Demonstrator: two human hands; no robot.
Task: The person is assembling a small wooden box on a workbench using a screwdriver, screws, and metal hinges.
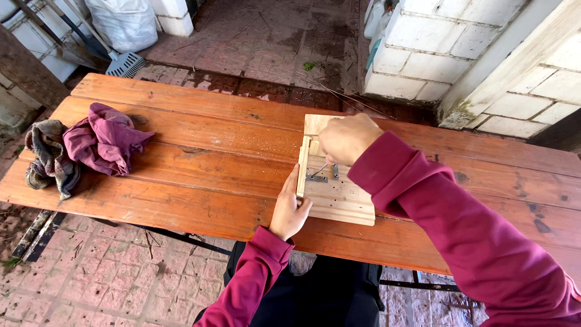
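Two hands on a pale wooden board at the bench's near edge

Two maroon sleeves enter from the bottom of the head view. Left hand (289, 209): resting against the left edge of the wooden board (339, 200), fingers (292, 181) extended along that edge and pressed to it, thumb lying on the board's top face. Not clenched; it braces the board rather than gripping round it.

Board: pale, unfinished, rectangular, lying flat on the reddish-brown plank bench (200, 163), close to the near edge and right of centre. A narrow wooden strip (302, 165) stands along its left side. Small dark holes dot the face. Two small grey metal brackets (317, 178) sit on the face, near the strip.

Right hand (346, 138): over the far half of the board, fingers curled shut around a thin metal tool (321, 169), whose tip points down and left toward the brackets. Tool type cannot be told; most of it is hidden inside the fist.

Pale sawdust specks lie on the bench left of the board.

Further left, well apart from the board: a crumpled maroon cloth (103, 138) touching a mottled grey-brown rag (48, 154).

Beyond the bench: wet brick paving (266, 42), a white sack (124, 21), white block walls (436, 42).
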